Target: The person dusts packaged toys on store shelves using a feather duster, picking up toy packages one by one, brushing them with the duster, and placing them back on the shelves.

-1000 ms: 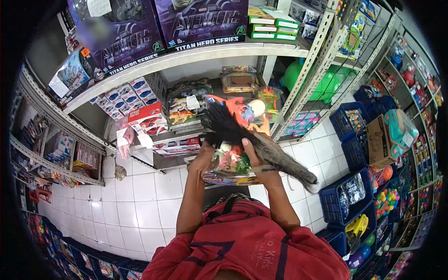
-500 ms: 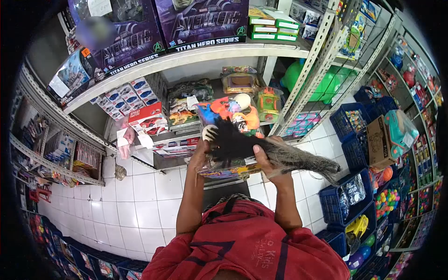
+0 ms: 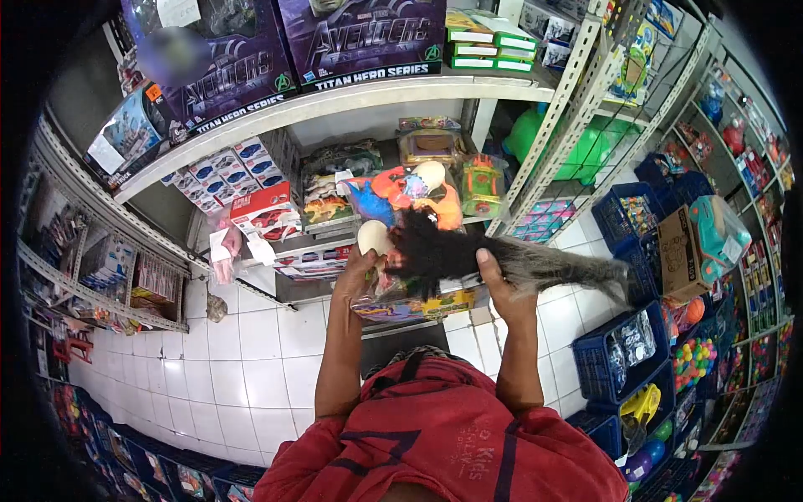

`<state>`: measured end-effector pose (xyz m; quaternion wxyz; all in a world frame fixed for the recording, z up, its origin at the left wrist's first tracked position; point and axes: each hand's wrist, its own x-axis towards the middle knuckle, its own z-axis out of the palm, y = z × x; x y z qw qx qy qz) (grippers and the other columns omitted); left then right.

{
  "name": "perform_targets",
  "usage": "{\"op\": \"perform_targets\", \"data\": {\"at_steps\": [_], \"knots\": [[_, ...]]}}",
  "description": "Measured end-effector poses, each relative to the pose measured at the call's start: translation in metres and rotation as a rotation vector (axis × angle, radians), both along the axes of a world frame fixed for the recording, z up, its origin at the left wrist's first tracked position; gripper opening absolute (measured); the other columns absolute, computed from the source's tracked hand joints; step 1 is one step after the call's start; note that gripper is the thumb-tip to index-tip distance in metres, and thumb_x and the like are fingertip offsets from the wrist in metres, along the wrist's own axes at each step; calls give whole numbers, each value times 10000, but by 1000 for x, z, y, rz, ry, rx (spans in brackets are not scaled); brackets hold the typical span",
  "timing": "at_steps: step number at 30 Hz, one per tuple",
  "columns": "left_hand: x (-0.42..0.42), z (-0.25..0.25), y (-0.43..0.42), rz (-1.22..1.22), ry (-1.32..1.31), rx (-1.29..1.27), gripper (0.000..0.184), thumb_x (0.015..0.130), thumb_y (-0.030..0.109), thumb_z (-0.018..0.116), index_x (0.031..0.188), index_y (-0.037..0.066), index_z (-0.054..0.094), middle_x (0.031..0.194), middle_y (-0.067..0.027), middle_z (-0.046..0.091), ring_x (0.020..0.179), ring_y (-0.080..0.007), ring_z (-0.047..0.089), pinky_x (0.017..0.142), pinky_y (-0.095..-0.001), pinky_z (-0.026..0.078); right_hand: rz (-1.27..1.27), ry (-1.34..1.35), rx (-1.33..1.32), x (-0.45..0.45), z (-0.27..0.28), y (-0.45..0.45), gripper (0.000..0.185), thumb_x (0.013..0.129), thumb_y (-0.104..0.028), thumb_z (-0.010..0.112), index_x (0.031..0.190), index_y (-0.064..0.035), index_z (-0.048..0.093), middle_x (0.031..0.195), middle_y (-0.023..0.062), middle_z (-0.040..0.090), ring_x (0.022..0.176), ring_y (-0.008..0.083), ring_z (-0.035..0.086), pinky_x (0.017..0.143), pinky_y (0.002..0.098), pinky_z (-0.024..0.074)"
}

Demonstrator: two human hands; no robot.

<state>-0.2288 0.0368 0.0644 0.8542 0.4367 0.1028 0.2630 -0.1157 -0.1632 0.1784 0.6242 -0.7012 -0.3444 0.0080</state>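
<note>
My left hand (image 3: 355,276) is closed on the left side of a clear toy pack (image 3: 418,306) with a printed yellow and purple base. Inside or on it show a pale egg (image 3: 371,239) beside my fingers, a second egg (image 3: 429,174) higher up, a blue figure (image 3: 370,203) and orange pieces (image 3: 449,211). My right hand (image 3: 507,291) grips a shaggy duster (image 3: 443,251), black at its left end and grey toward the right, thumb on top. The duster lies across the pack and hides its middle.
Ahead is a metal shelf (image 3: 351,94) with boxed figures (image 3: 364,46) above and a red car box (image 3: 266,213) below. A perforated upright (image 3: 544,125) rises to the right. Blue crates (image 3: 615,356) and a cardboard box (image 3: 682,255) stand at right on the white tile floor.
The duster and my right hand have shifted right. More of the pale egg by my left hand shows now. The pack has stayed nearly in place.
</note>
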Motion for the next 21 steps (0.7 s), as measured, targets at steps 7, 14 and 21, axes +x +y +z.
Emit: {"op": "perform_targets", "data": {"at_steps": [7, 14, 21], "knots": [[-10, 21, -5, -98, 55, -49, 766, 590, 367, 752, 1145, 16, 358, 913, -94, 541, 662, -149, 580, 483, -230, 504, -19, 40, 44, -4, 9, 1, 200, 736, -153, 640, 772, 18, 543, 627, 68, 516, 577, 159, 463, 570, 293, 397], [-12, 28, -11, -159, -68, -79, 754, 604, 253, 752, 1167, -20, 332, 984, -156, 542, 649, -201, 603, 435, -267, 511, -22, 16, 94, 0, 9, 6, 217, 752, -163, 639, 811, 32, 564, 732, 83, 584, 643, 154, 523, 600, 293, 414], [-11, 24, -10, -92, -77, -90, 680, 614, 146, 712, 1166, -19, 351, 985, -164, 541, 766, -235, 607, 480, -278, 538, -99, 145, 237, 12, 3, 14, 231, 779, -164, 612, 878, 39, 563, 833, 80, 581, 745, 149, 512, 710, 276, 408]]}}
